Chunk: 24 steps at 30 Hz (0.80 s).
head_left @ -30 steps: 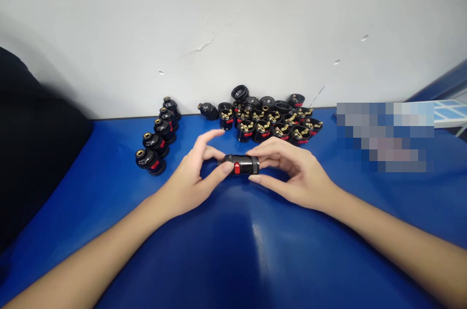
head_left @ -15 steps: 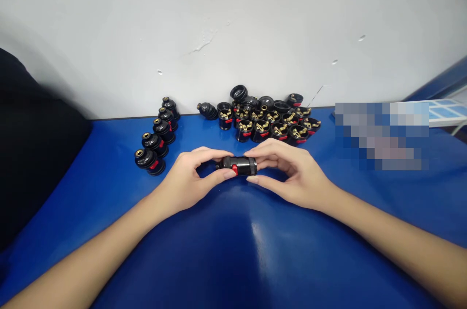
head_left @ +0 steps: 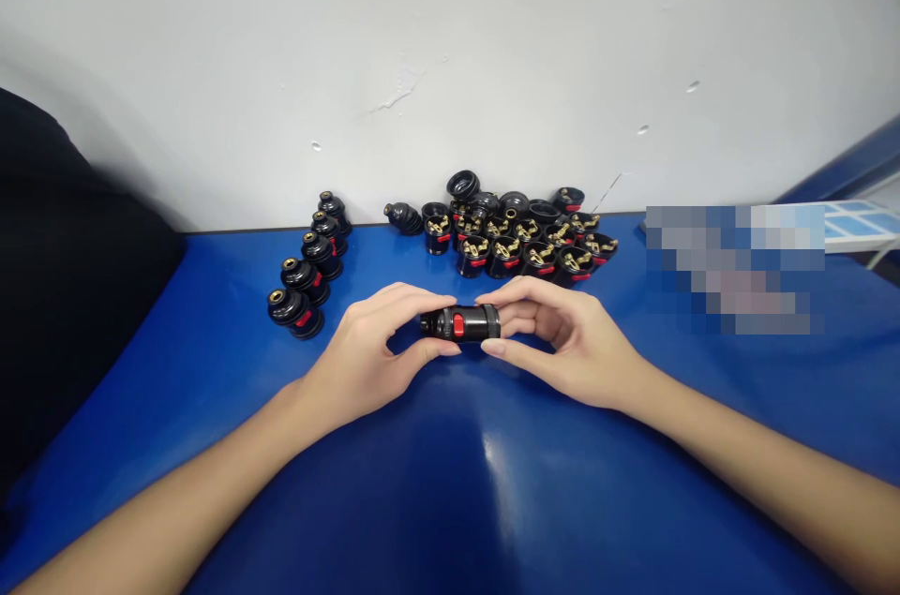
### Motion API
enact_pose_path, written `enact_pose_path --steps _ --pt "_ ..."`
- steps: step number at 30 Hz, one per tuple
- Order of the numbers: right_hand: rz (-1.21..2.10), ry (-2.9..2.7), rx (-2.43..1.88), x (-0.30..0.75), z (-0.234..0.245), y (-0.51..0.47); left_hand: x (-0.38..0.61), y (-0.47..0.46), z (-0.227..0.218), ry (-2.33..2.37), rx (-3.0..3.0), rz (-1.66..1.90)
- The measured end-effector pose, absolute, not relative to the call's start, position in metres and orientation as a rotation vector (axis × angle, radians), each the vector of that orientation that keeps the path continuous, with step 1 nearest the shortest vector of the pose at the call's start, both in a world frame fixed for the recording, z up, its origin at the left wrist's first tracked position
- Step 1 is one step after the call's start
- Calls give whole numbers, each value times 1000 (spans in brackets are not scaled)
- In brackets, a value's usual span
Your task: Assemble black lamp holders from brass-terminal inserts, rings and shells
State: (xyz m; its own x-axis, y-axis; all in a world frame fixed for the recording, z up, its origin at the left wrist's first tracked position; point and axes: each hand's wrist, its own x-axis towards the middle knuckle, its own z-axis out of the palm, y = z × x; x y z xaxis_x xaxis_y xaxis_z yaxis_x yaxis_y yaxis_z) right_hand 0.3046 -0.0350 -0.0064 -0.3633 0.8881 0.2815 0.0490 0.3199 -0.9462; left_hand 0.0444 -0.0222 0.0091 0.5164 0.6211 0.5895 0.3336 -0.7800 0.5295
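Note:
Between my two hands lies a black lamp socket (head_left: 476,324) on its side, with a red switch on its body facing me. The narrow stepped end points left and a ribbed ring circles the right end. My left hand (head_left: 383,337) pinches the narrow end between thumb and fingers. On the ringed end, my right hand (head_left: 562,337) grips with its thumb in front and its fingers behind. Past my hands stands a cluster of open socket bodies (head_left: 506,256) with brass contacts inside and red switches. Black caps (head_left: 516,204) lie among and behind them.
A row of closed black sockets (head_left: 302,280) stands at the left on the blue table (head_left: 422,483). One loose cap (head_left: 403,218) leans near the white wall (head_left: 422,33). A dark cloth-like shape (head_left: 70,276) fills the left edge. A blurred patch (head_left: 738,276) covers the right side.
The socket has turned about its long axis, so its red switch now shows fully. My left thumb has slid off the switch to the lower edge. The view has shifted slightly.

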Motion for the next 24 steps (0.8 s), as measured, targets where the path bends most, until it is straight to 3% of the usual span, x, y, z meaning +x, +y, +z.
enact_pose_path --steps 15,24 --pt "1342 -1659 -937 306 -7 -31 43 -19 10 765 2391 1166" --pt "905 -2019 -940 307 -4 -35 42 -23 27 992 2463 1084"
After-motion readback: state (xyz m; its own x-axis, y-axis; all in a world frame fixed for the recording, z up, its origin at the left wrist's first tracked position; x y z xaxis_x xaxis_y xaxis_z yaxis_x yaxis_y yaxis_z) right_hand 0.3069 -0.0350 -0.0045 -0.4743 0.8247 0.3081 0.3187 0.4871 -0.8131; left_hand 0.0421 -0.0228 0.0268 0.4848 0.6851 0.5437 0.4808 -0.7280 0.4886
